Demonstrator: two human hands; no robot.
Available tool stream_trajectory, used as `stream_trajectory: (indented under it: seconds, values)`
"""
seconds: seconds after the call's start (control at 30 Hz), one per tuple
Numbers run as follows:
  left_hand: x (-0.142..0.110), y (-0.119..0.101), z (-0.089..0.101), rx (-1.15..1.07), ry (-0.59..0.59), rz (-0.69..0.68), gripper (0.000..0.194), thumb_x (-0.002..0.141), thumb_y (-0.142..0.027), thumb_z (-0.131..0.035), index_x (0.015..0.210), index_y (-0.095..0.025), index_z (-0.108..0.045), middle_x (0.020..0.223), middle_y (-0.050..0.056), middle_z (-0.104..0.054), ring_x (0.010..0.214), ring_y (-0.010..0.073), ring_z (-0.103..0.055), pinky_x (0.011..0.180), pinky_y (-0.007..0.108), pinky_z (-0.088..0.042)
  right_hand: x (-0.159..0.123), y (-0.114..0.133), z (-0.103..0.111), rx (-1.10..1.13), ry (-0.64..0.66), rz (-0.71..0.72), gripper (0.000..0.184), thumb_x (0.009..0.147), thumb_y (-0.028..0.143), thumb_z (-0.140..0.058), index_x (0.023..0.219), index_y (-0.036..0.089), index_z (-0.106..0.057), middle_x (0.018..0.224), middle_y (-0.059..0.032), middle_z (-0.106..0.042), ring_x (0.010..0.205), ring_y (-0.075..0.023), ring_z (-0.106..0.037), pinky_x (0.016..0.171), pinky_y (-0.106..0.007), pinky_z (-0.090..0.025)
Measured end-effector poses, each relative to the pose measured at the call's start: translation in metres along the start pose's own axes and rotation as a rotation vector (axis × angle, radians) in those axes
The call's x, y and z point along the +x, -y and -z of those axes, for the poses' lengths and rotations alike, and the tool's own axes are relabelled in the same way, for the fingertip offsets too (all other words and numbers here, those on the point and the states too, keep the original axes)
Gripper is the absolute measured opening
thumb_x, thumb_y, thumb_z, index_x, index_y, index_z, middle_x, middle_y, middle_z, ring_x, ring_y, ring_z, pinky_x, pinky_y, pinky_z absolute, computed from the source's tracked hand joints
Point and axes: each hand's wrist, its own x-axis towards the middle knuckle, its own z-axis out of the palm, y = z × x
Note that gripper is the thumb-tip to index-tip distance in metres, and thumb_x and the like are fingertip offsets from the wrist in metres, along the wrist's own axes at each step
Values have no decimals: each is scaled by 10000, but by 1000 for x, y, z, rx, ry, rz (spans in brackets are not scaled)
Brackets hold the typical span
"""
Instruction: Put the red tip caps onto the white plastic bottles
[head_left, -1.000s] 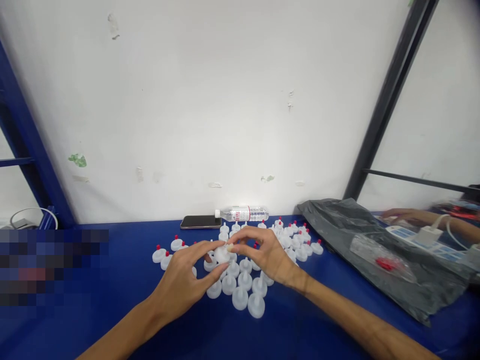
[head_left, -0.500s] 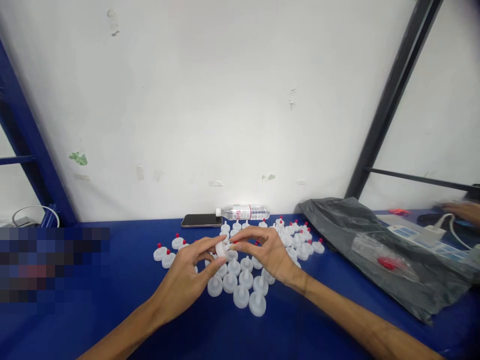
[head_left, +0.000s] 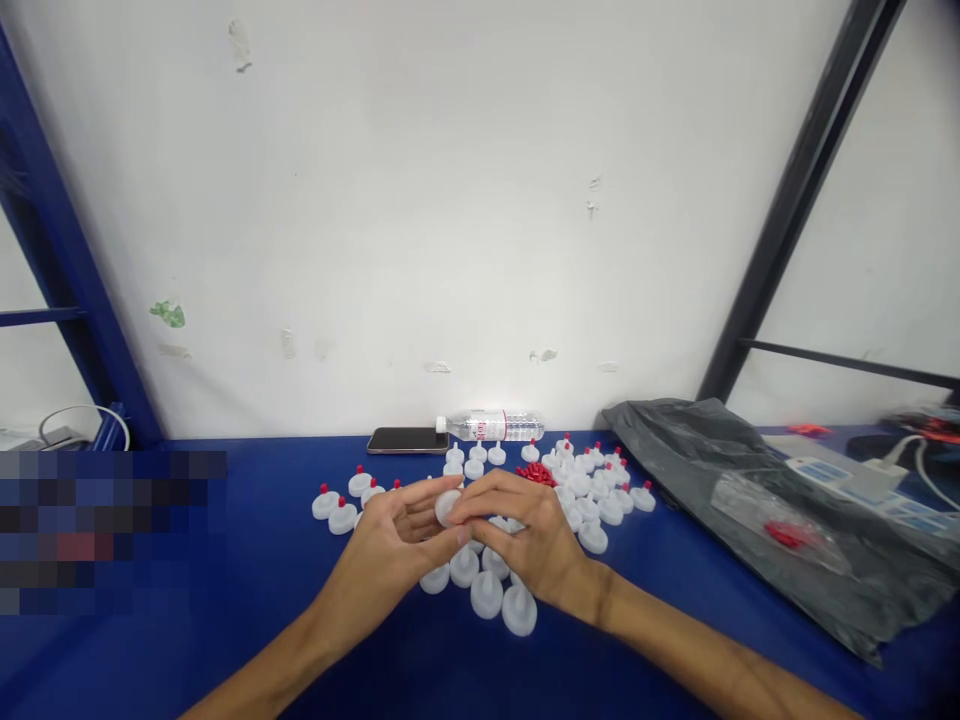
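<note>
Both hands meet over the middle of a blue table. Between their fingertips is a translucent white nozzle cap [head_left: 448,507], tilted on its side. My left hand [head_left: 397,540] is closed loosely around it, fingers behind and thumb below. My right hand [head_left: 529,530] pinches the same cap from the right; its nozzle is hidden by the fingers. Below and behind the hands stand several white nozzle caps without red tips [head_left: 487,595]. A pile of small red tips [head_left: 537,474] lies just beyond my right hand.
Red-tipped nozzle caps stand at left [head_left: 343,516] and right [head_left: 593,537]. A phone [head_left: 407,441] and a clear plastic bottle [head_left: 495,426] lie by the wall. To the right are a grey plastic sheet [head_left: 697,470], a clear bag with red pieces [head_left: 787,530] and a power strip [head_left: 855,485].
The nozzle cap has turned between my hands, and my right fingers have moved over it. The red pile has come into view. At far right, another person's hand has left the view.
</note>
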Motion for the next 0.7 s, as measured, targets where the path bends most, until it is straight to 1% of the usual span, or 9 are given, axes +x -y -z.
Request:
stream_trajectory:
  seconds: [0.13,0.23,0.33,0.4,0.47,0.53,0.57,0.63,0.7]
  values:
    - [1,3,1,-47,42,41,548,739,-338,-855,1237,-202,-672,1125,97,-783,1120,309,-706,997,433,-558,-2,0,0,-91,40,95,105,910,209,-695,955,247,-783,921,-34,-763,841,-163,-710,810,-299,-585]
    - [1,6,2,-84,52,45,518,724,-311,-857,1205,-215,-694,1108,86,-786,1094,297,-711,963,400,-560,-1,0,0,-113,46,155,98,924,233,-682,944,223,-777,904,-41,-766,827,-163,-713,812,-307,-578]
    - [-1,8,2,-122,46,51,522,699,-257,-861,1195,-228,-703,1092,74,-790,1069,284,-716,926,370,-562,-2,2,-1,-123,50,176,112,934,259,-671,956,220,-774,902,-41,-771,828,-164,-719,812,-310,-574]
    - [-2,7,2,-125,51,59,516,699,-245,-854,1194,-223,-707,1089,76,-790,1065,291,-714,924,376,-558,-2,3,-2,-123,49,174,111,936,259,-669,943,221,-773,894,-36,-772,820,-160,-719,795,-303,-570]
    - [-3,5,1,-109,68,67,510,713,-255,-848,1200,-203,-704,1084,85,-787,1070,301,-708,935,387,-549,-2,4,-2,-122,48,194,104,938,247,-669,942,220,-769,895,-33,-774,819,-154,-717,787,-296,-562]
    - [-3,0,1,-81,86,69,493,747,-293,-834,1208,-188,-694,1090,97,-781,1082,302,-700,947,386,-541,0,5,0,-125,55,222,105,940,234,-668,996,224,-756,920,-29,-779,845,-155,-717,808,-297,-553]
    - [-2,-3,1,-67,87,59,486,763,-319,-825,1209,-185,-688,1096,102,-777,1089,299,-697,948,381,-539,2,4,2,-134,59,218,124,934,242,-679,1038,230,-744,931,-26,-780,849,-156,-715,818,-300,-548]
    - [1,-11,3,-27,46,9,467,783,-371,-806,1193,-189,-679,1114,103,-765,1088,288,-696,940,366,-543,6,-1,9,-167,53,138,194,922,267,-697,1113,237,-711,959,-20,-772,824,-154,-705,825,-305,-544]
    - [6,-19,11,67,-92,-86,426,781,-404,-793,1135,-192,-685,1106,94,-754,1029,275,-711,900,356,-555,11,-10,20,-228,22,9,204,940,284,-672,1138,240,-687,1004,-23,-753,806,-151,-690,828,-311,-542]
